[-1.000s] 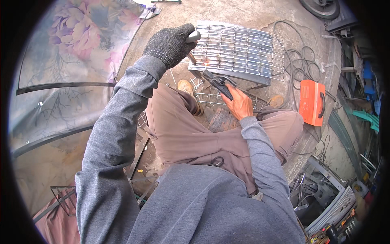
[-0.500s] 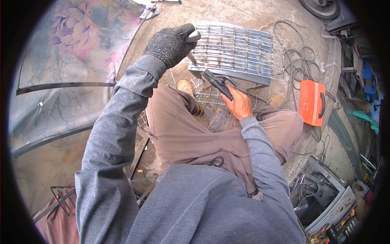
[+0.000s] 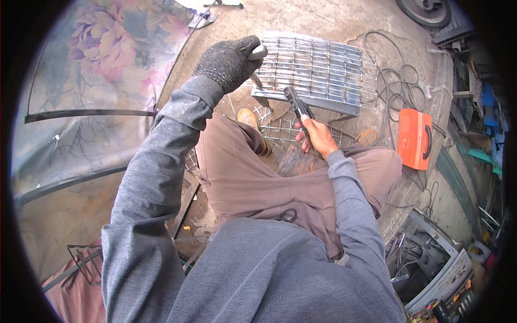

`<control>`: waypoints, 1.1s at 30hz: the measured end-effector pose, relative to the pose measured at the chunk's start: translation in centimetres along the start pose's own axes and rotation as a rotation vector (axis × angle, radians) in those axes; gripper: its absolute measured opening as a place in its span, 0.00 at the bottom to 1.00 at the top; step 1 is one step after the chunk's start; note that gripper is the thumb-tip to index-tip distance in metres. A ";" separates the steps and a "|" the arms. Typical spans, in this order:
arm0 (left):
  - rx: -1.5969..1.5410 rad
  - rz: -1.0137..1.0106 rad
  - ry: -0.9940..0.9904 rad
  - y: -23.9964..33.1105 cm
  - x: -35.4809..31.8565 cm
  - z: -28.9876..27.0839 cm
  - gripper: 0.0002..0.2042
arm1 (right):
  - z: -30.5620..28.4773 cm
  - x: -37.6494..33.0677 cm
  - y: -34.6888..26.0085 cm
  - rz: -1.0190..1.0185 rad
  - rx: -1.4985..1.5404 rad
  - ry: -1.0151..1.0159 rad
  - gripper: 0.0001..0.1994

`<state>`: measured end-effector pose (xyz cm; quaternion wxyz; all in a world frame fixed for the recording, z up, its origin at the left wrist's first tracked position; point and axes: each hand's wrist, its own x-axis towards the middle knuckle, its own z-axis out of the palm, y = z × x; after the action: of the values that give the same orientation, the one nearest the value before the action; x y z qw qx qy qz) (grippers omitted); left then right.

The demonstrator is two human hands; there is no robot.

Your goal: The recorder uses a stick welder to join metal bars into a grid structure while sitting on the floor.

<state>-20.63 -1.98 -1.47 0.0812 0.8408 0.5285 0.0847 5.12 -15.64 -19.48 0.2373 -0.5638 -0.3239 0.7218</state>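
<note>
My left hand (image 3: 226, 63), in a dark knitted glove, is wrapped round a grey rounded-end piece (image 3: 258, 52) whose exact kind I cannot make out. It is at the near left corner of a metal frame (image 3: 318, 96) covered by a wire grid (image 3: 309, 64). Below the glove a short brownish bar (image 3: 256, 80) slants toward the frame. My bare right hand (image 3: 318, 135) is closed on a black welding electrode holder (image 3: 299, 110), its jaws pointing up and left to the frame's near edge. No rod can be made out in the jaws. A small reddish spot shows on that edge.
An orange welding machine (image 3: 413, 139) stands at the right, with looped cables (image 3: 398, 81) beyond it. Loose wire mesh (image 3: 280, 131) and a wooden block (image 3: 295, 160) lie between my legs. A flowered sheet (image 3: 97, 64) hangs at left; metal scraps (image 3: 431, 253) are at lower right.
The electrode holder has tipped more upright, its jaws shifting right and up nearer the frame's edge. My right hand has turned and moved slightly right. My left hand has shifted a little right and down.
</note>
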 end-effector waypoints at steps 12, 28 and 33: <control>-0.041 -0.013 -0.026 0.0 0.4 0.0 0.11 | 1.9 -1.2 1.0 -0.714 -1.026 0.526 0.20; -0.048 0.059 -0.015 -1.6 1.2 1.0 0.14 | 2.3 -2.9 0.0 -0.628 -0.893 0.418 0.22; -0.001 0.104 -0.011 -1.5 1.1 0.8 0.14 | 2.2 -2.9 -0.2 -0.612 -0.888 0.388 0.20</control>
<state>-21.24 -0.41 -2.54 0.0800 0.8676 0.4834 0.0847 3.72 -18.02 -17.05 0.2312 -0.6121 -0.6949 0.2981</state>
